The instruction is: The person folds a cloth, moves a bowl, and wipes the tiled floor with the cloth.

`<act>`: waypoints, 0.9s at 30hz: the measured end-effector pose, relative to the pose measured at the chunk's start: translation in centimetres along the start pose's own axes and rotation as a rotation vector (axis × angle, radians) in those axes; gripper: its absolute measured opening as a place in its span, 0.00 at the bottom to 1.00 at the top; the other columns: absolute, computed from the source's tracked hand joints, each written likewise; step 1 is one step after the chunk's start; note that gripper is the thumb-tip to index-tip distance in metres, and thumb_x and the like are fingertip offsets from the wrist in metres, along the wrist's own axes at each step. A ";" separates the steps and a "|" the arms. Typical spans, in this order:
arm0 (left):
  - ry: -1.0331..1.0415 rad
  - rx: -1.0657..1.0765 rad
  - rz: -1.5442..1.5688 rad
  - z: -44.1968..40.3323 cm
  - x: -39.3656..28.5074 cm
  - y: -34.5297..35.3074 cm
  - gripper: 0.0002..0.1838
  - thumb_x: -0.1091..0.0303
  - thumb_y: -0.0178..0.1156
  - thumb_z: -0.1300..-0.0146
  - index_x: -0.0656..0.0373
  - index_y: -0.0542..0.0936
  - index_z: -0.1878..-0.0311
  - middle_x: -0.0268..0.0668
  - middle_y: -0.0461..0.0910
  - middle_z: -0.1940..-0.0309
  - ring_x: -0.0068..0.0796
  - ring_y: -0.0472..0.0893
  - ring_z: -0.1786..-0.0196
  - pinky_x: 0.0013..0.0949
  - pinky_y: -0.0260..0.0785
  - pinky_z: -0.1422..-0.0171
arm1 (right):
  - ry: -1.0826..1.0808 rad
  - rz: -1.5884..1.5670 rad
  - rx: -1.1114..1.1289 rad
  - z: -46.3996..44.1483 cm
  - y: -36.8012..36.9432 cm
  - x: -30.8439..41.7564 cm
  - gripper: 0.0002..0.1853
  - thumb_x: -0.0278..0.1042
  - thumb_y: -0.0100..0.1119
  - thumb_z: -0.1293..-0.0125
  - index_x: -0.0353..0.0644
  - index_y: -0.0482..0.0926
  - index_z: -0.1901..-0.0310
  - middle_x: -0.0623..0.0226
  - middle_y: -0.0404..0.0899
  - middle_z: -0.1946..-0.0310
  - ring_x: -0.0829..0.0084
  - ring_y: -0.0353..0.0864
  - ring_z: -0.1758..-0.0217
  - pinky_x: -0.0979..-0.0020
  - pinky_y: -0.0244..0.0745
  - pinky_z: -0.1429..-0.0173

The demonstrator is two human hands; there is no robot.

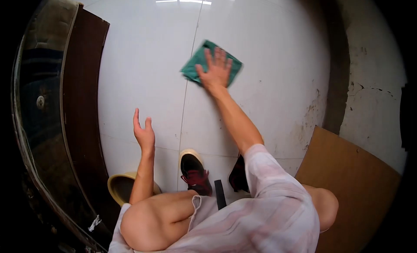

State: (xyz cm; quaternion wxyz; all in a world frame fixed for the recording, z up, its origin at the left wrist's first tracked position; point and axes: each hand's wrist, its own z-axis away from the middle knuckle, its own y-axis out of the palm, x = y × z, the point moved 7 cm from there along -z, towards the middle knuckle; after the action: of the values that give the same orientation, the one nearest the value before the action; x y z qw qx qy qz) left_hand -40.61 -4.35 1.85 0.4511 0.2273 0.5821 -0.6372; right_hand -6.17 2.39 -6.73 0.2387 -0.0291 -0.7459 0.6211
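While my right hand (pixel 215 74) lies flat and spread on the green cloth (pixel 199 60), which rests at the far middle of the white tiled floor (pixel 278 83), my left hand (pixel 144 133) hangs unclenched at left, just beyond the yellow container (pixel 114 178).

Mattress (pixel 42 79) and dark brown panel (pixel 82 83) along left edge of floor (pixel 143 57); yellow-rimmed tub (pixel 111 182) lower left corner; tan board (pixel 347 170) lower right.
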 end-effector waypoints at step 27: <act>0.079 0.243 -0.043 2.5 -2.3 7.7 0.34 0.70 0.63 0.33 0.63 0.67 0.24 0.50 0.69 0.25 0.47 0.67 0.22 0.42 0.58 0.19 | -0.509 -0.112 0.362 12.9 -4.0 -1.5 0.36 0.61 0.57 0.32 0.71 0.66 0.23 0.72 0.54 0.17 0.62 0.48 0.13 0.42 0.38 0.15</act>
State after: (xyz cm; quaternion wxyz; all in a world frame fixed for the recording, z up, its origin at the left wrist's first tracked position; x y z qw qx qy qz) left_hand -32.42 -5.31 0.16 0.3834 0.2925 0.5226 -0.7031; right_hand -8.88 -10.81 -4.88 0.0796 0.2112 -0.6596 0.7169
